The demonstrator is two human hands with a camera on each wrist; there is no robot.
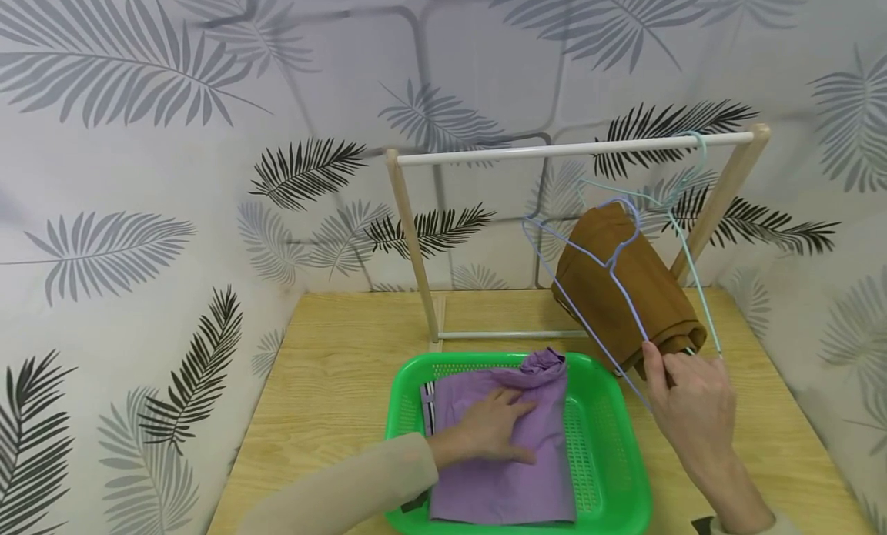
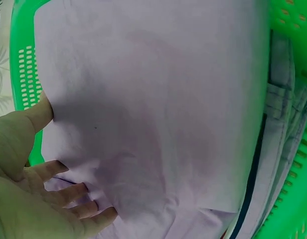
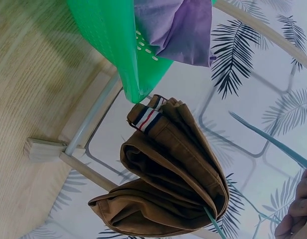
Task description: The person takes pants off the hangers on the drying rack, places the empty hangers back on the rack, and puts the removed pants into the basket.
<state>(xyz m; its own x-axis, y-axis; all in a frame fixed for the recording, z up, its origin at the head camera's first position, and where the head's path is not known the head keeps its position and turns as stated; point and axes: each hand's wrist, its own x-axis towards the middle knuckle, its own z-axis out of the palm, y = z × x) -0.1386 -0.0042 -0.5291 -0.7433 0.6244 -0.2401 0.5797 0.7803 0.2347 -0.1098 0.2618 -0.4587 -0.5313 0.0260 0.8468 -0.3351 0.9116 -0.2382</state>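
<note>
Under my splayed left hand point(image 1: 488, 427), purple garment point(image 1: 506, 485) is lying in green basket point(image 1: 634, 458); my right hand point(image 1: 695, 404) gripping blue hanger point(image 1: 610, 265).

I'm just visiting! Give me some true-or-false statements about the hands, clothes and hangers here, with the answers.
1. The purple garment lies in the green basket. True.
2. The right hand holds that garment. False: it holds a blue hanger.
3. A light-green hanger hooks over the white rail. True.
4. The brown garment is in the basket too. False: it hangs on the light-green hanger.
5. The left hand is a fist. False: its fingers are spread.
</note>
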